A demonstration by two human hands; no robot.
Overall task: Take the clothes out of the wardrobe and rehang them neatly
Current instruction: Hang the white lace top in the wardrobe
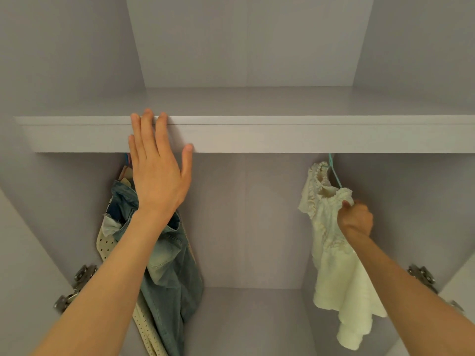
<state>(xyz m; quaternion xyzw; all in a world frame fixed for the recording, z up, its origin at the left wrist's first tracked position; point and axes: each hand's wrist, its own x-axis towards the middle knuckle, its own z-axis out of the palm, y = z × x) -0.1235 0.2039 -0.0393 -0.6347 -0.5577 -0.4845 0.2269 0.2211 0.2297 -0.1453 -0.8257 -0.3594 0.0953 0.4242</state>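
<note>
Head view looks into a grey wardrobe. The left hand lies flat with straight fingers against the front edge of the shelf. The right hand grips the shoulder of a cream top hanging on a teal hanger at the right. Faded jeans and a dotted cream garment hang at the left, behind the left forearm.

This is the inside of a home wardrobe: grey panels, a shelf across the middle of the frame, jeans hanging at lower left, a cream top on a hanger at right, door hinges at the lower edges.
</note>
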